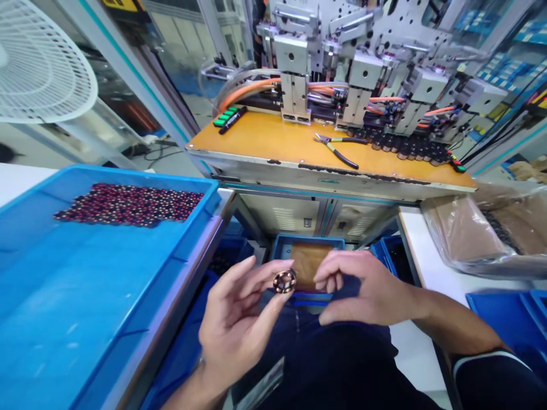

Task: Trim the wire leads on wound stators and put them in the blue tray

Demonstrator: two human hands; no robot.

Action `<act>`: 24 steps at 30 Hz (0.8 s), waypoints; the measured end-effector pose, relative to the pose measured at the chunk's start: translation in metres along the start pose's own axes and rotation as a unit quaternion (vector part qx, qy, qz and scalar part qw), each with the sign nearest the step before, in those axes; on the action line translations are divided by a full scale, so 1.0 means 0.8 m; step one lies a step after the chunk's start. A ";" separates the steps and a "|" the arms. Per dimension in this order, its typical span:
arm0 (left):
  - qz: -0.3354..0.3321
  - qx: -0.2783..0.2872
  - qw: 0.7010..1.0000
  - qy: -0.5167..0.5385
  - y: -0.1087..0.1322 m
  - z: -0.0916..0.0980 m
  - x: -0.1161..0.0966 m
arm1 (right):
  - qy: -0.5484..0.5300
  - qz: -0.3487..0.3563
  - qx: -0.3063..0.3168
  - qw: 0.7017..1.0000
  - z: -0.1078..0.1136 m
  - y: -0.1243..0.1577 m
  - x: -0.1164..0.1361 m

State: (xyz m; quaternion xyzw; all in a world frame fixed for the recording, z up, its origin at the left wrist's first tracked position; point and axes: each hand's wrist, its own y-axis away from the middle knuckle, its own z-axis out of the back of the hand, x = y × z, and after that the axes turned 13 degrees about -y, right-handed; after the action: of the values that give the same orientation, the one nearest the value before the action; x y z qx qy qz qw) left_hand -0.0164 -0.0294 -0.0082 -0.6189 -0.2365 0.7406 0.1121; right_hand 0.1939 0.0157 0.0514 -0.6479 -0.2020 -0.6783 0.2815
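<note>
Between the thumb and fingertips of my left hand (241, 319) is a small round ring-shaped part (284, 281) with copper-coloured segments around its rim. It looks like a small motor stator, and its open middle faces me. To the right of it, my right hand (359, 287) hangs apart from the part, fingers curled and thumb stretched out below them; I see nothing in it. Both hands are above my lap, with a blue bin (308, 241) on the floor beyond them.
A large blue tray (85, 290) at left holds many small dark-and-red parts (132, 205). Ahead, cutting pliers (337, 149) and a row of dark cylindrical parts (405, 145) lie on an orange bench (265, 139) beneath a machine (294, 74). A plastic-lined carton (478, 239) stands right.
</note>
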 end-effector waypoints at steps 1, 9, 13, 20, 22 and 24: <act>-0.007 0.011 1.000 -0.003 0.003 -0.001 -0.001 | -0.055 -0.037 -0.029 0.997 -0.003 -0.005 0.000; -0.018 0.020 1.000 0.010 0.004 -0.013 -0.006 | -0.258 -0.085 -0.109 0.956 -0.041 -0.013 -0.022; 0.038 0.003 0.996 0.074 -0.008 -0.017 -0.012 | -0.309 -0.027 -0.154 0.938 -0.051 0.006 -0.043; -0.005 0.050 0.997 0.054 -0.005 -0.016 -0.018 | -0.274 -0.064 -0.137 0.950 -0.035 0.012 -0.024; -0.007 0.061 0.997 0.043 -0.001 -0.015 -0.019 | -0.266 -0.057 -0.122 0.955 -0.035 0.009 -0.018; 0.027 0.066 0.996 0.060 0.000 -0.014 -0.019 | -0.262 -0.036 -0.130 0.956 -0.039 0.009 -0.019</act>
State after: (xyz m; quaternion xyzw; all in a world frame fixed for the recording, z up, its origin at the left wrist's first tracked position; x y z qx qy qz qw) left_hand -0.0026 -0.0343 0.0039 -0.6596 -0.1629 0.7189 0.1469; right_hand 0.1751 -0.0080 0.0329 -0.8260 -0.2023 -0.5151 0.1073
